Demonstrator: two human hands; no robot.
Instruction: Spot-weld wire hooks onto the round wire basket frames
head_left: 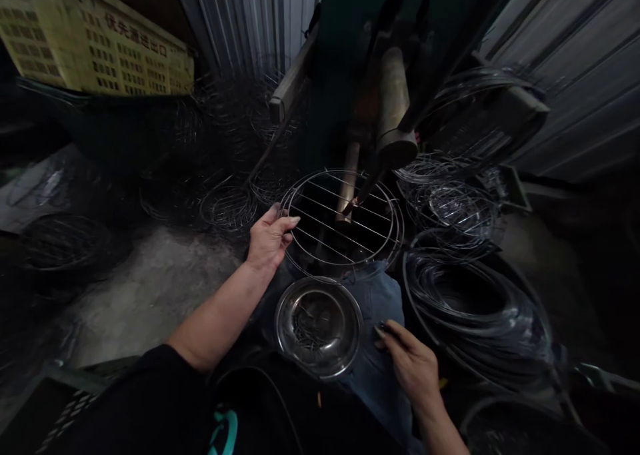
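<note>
A round wire rack [343, 222] is gripped at its left rim by the left hand [269, 238], with the thumb on top and the fingers curled over the ring. The rack is held level under the dark machine [380, 75], where two rods [357, 188] come down onto its cross wires near the middle. Just below the rack, a shiny steel bowl [319, 325] is seen resting on the lap, with short wire pieces [305, 335] lying inside it. The right hand [410, 365] is placed just beside the bowl, on the blue cloth [380, 302]; something small and dark is pinched at its fingertips, though what it is cannot be told. Coils of wire rings [470, 302] are stacked to the right, and finished racks [227, 205] are piled on the left.
</note>
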